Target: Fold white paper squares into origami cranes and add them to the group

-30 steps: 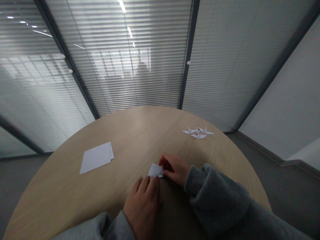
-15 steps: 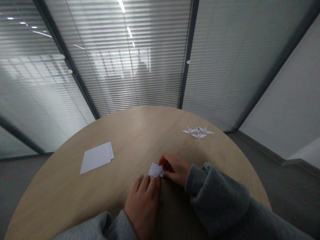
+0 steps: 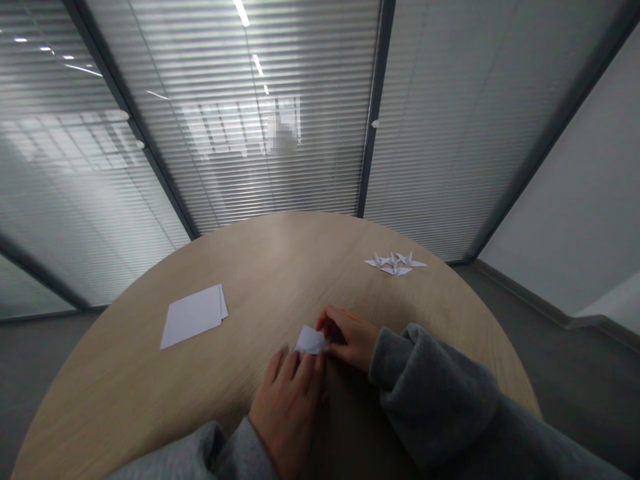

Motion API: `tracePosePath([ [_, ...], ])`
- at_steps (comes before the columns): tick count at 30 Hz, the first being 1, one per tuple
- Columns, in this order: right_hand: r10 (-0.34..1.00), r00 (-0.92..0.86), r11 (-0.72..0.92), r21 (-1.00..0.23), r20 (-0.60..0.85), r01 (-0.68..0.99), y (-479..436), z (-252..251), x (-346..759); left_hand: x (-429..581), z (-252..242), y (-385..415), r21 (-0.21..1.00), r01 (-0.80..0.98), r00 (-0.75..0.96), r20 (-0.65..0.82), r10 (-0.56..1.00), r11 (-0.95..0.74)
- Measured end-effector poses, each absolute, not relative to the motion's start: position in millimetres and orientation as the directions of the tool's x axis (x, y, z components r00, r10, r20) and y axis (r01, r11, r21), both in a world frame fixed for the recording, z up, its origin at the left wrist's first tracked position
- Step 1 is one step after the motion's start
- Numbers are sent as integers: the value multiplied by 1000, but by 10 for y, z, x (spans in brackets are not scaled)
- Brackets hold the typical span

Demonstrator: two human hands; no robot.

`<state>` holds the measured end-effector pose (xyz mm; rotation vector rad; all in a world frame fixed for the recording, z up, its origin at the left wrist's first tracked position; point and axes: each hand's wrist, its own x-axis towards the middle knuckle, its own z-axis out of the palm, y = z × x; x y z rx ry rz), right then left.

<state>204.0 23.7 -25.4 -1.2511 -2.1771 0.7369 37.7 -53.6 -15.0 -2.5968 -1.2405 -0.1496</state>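
A small piece of folded white paper (image 3: 310, 341) lies on the table between my hands. My left hand (image 3: 290, 403) rests palm down, fingers stretched out, with the fingertips on the paper's near edge. At its right side my right hand (image 3: 350, 337) has thumb and index finger curled together, pinching the paper's right corner. The tips of that pinch partly cover the corner, so its folds are hard to make out.
White paper sheets (image 3: 193, 317) lie stacked, slightly askew, on the left of the round wooden table (image 3: 280, 267). Several folded paper cranes (image 3: 395, 262) stand grouped at the far right. Beyond the table's far edge are glass panels with blinds (image 3: 280, 180).
My left fingertips have shifted very slightly right along the paper's near edge. My right hand stays at the right corner, almost still.
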Motion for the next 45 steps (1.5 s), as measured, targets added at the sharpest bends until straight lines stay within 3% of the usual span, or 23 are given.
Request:
tracePosePath([
  [5, 903, -402, 378, -718, 148, 585, 226, -212, 2009, 401, -139, -548, -170, 786, 619, 208, 758, -595],
  [16, 907, -392, 384, -685, 154, 620, 239, -196, 1974, 395, -128, -555, -130, 792, 610, 204, 766, -596],
  [24, 910, -370, 404, -589, 185, 700, 200, -185, 1913, 390, -125, -553, -106, 782, 621, 224, 751, -615],
  [31, 913, -388, 359, -691, 122, 627, 215, -146, 1946, 419, -131, -559, -113, 796, 604, 223, 765, -595],
  [40, 909, -395, 364, -707, 130, 606, 208, -123, 1954, 402, -197, -565, -96, 801, 590, 291, 753, -591],
  [45, 907, -398, 374, -705, 140, 603, 213, -134, 1955, 415, -166, -555, -61, 793, 603, 211, 769, -606],
])
